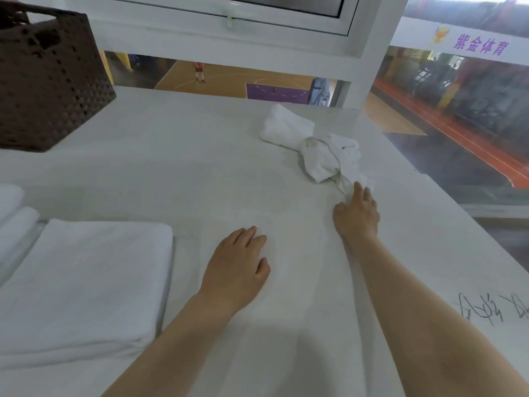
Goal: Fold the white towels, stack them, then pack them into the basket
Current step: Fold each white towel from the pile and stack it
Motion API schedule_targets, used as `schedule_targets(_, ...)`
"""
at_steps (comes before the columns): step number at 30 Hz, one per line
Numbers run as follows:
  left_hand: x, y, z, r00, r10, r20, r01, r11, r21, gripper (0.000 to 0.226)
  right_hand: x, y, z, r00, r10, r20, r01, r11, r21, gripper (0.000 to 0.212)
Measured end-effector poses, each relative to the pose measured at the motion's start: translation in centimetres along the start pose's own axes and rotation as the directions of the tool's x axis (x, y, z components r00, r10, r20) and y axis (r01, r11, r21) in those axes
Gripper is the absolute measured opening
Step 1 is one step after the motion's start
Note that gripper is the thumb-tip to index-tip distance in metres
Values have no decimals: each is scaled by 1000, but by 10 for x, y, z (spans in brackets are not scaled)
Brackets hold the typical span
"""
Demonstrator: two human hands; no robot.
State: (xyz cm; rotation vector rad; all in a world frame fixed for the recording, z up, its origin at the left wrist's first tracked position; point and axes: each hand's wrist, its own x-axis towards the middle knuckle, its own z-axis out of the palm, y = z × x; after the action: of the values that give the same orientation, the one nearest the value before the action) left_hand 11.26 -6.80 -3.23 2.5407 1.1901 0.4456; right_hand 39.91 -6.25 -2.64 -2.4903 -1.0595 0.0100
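White terry towels number four that I can count: one crumpled towel (315, 147) toward the far right edge of the table (171, 167), one folded towel (86, 282) at the near left, and two more folded ones (14, 219) cut off by the left edge, with one brown woven basket (48, 81) at the far left corner. The crumpled towel's long axis runs from far-left to near-right, its near end under the right hand (356, 216), whose grip pinches that tip with curled fingers; the left hand (237, 267) rests flat, fingers apart, holding nothing, well short of it. Judged from this, the right hand is the nearer and must draw the towel toward the near edge.
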Motion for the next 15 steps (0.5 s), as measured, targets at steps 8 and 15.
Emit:
schedule_targets(8,0,-2,3,999,-16,28,17,1000,-18,55,41,4,7,1000,10,-17,-11,998,-67,45)
schedule_targets(15,2,-1,0,1000,-13,18,14,999,-30,52,25,7,7,930,-182,-320,239,960,148,20)
